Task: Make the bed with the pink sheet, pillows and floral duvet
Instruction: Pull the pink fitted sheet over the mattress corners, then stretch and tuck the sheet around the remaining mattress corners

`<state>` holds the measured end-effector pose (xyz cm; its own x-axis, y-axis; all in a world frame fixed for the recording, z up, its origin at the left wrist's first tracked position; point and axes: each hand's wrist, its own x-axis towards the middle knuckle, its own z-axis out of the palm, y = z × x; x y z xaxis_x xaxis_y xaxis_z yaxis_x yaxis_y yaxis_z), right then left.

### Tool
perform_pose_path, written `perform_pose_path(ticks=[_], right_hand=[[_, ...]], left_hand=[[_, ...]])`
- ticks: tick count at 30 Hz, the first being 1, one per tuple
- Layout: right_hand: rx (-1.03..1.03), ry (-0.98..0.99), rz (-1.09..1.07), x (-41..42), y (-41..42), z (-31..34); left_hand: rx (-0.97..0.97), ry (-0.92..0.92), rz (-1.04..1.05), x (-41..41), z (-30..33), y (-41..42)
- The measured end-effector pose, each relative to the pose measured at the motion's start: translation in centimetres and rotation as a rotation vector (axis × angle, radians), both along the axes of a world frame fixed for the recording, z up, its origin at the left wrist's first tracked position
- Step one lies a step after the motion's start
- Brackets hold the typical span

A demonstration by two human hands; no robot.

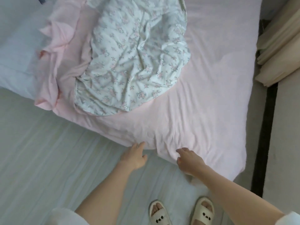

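Pale floor boards [48,151] run under the near edge of a low bed, seen from above by a person standing at its side; the pink sheet [203,98] covers the mattress, smooth across the far right part and creased in shallow ridges near the front edge. On that front edge lie both hands; the left hand [135,157] has its fingers stretched out, tips touching the sheet where it drops over the side, not closed on anything; the right hand [189,160] is just beside it, fingers curled down into the cloth, seemingly pinching a small fold, though the grip itself is hidden under the knuckles. Farther up the bed the floral duvet [133,59] lies in a crumpled heap on the left half of the mattress, white with small pink and grey sprigs, its pink underside [65,51] turned out and bunched along its left side, hanging a little past the bed's edge; no pillow can be made out for certain. Left of the heap is a pale blue-white surface [17,51], too washed out to tell what it is. Along the right side a dark strip [266,119] runs beside the bed, and beyond it is a stack of folded beige cloth [279,46]. Below the bare forearms stand two feet in cream slippers [181,211] with small dark dots on the straps; white sleeves [65,216] show at the lower corners.
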<state>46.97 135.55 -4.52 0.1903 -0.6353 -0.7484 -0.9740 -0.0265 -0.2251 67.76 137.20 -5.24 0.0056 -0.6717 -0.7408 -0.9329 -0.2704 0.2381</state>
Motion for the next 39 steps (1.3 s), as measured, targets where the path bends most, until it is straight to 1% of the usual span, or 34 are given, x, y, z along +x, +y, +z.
perform_pose_path(ticks=[5, 9, 13, 16, 20, 23, 26, 29, 30, 33, 36, 39], right_hand=[[-0.076, -0.094, -0.002, 7.0, -4.8, 4.6], [-0.09, -0.144, 0.023, 10.9, -7.8, 6.8], [-0.073, -0.202, 0.034, 15.1, -11.0, 8.0], [-0.048, -0.219, 0.05, 18.0, -13.9, 8.2], [-0.012, -0.245, 0.089, 23.5, -18.0, 8.5], [-0.026, -0.278, 0.103, 28.3, -20.5, 8.9], [-0.043, -0.326, 0.111, 33.6, -21.7, 9.3], [-0.061, -0.396, 0.087, 38.2, -22.1, 9.7], [-0.075, -0.412, 0.074, 40.0, -22.5, 9.5], [-0.157, -0.465, -0.046, 44.4, -24.5, 8.4], [-0.246, -0.446, -0.172, 48.1, -26.6, 7.6], [-0.26, -0.402, -0.312, 52.0, -28.3, 7.3]], left_hand=[[-0.135, -0.006, 0.094, 7.2, 5.8, -3.8], [-0.139, 0.028, 0.175, 10.3, 7.9, -5.2], [-0.132, 0.102, 0.315, 13.3, 9.9, -7.0], [-0.118, 0.124, 0.391, 15.7, 11.0, -8.6], [-0.075, 0.099, 0.513, 20.7, 12.0, -11.1], [-0.124, 0.095, 0.611, 25.0, 12.8, -12.9], [-0.179, 0.1, 0.618, 29.6, 13.5, -14.4], [-0.189, 0.106, 0.785, 34.2, 12.5, -16.1], [-0.203, 0.104, 0.805, 36.1, 11.7, -17.0], [-0.317, 0.122, 0.773, 40.7, 9.3, -20.9], [-0.476, 0.191, 0.69, 43.8, 8.2, -25.1], [-0.584, 0.207, 0.487, 47.2, 7.7, -29.4]])
